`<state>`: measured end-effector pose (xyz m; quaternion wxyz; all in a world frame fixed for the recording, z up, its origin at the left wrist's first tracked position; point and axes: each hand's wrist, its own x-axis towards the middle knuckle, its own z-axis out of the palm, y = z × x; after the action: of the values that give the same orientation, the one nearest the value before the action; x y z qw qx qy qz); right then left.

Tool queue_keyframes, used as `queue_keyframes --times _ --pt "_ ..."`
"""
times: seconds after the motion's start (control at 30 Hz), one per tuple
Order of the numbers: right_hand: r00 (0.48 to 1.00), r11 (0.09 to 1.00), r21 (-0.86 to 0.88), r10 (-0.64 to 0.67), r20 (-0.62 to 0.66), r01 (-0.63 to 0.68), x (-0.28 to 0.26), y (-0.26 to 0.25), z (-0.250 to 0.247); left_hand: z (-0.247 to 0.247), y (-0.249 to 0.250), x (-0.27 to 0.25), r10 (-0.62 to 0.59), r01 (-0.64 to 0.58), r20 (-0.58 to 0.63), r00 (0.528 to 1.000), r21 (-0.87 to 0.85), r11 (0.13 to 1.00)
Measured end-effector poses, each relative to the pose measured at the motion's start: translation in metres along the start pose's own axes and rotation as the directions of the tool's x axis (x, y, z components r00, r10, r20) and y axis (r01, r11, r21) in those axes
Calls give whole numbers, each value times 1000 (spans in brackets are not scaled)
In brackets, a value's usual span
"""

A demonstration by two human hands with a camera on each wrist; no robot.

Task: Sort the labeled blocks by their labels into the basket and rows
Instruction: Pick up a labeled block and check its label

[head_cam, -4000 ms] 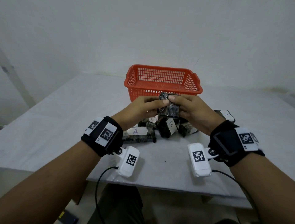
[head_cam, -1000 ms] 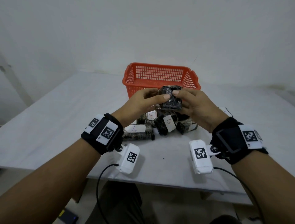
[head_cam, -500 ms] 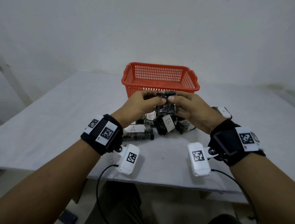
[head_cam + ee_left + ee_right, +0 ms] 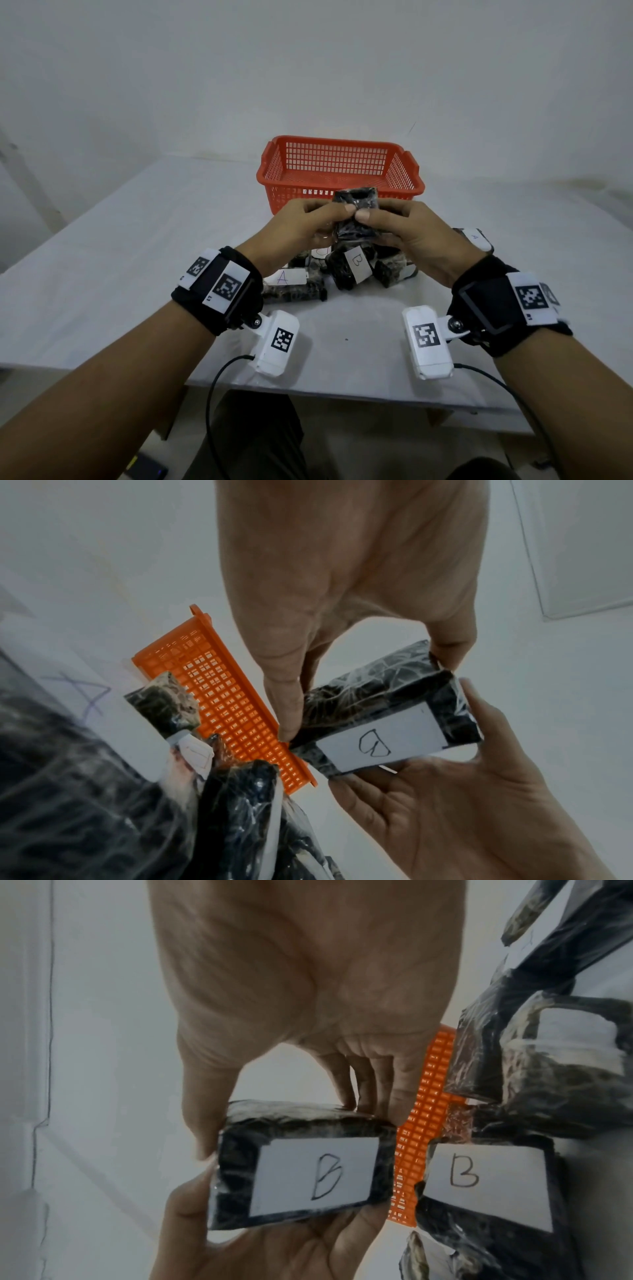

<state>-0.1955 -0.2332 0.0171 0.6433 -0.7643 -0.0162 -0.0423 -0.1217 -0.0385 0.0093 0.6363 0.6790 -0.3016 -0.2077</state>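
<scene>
1. Low in the head view, both forearms reach up the frame, and a wrist camera hangs off each black wrist strap.
2. Mid-frame, on the white table, lies a heap of dark wrapped blocks. One shows an A label, another a B label.
3. Just above the heap, the left hand and right hand meet on one held block, fingers and thumbs of both curled round its ends.
4. In the wrist views its white label reads B and faces down toward the wrists. Its long axis runs hand to hand, across the frame.
5. Beyond, at centre frame, the red basket stands directly behind the held block. Neither hand is nearer it, so either could likely carry the block on.
</scene>
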Motion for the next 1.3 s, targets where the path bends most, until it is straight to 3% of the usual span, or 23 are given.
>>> queue_keyframes --times 0.13,0.27,0.33,0.4,0.53,0.63,0.77,0.9,1.3 --pt "1000 1000 29 10 5 -10 -1 2 -6 1 1 4 -106 99 -30 994 -163 982" --pt "999 999 28 -25 -45 27 -3 9 -16 3 6 8 -234 249 84 969 -361 899" --pt "994 995 86 -32 -103 41 -5 10 -19 5 7 11 -259 295 144 955 -381 876" --pt "988 989 138 -21 -156 43 -8 10 -24 10 8 15 -241 265 111 964 -361 894" --pt "974 983 183 60 -219 -19 -18 11 -44 31 7 23 -56 25 -151 987 -203 979" --pt "958 979 201 88 -272 -33 -27 14 -63 50 5 33 22 -30 -158 987 -51 998" --pt "915 966 254 138 -378 -41 -38 21 -95 84 2 57 -2 -5 -111 994 -62 998" --pt "880 959 270 203 -430 -89 -53 27 -148 130 0 106 -101 93 -88 991 -92 991" --pt "698 935 252 354 -623 -249 -65 45 -311 281 7 258 -231 206 105 967 207 957"
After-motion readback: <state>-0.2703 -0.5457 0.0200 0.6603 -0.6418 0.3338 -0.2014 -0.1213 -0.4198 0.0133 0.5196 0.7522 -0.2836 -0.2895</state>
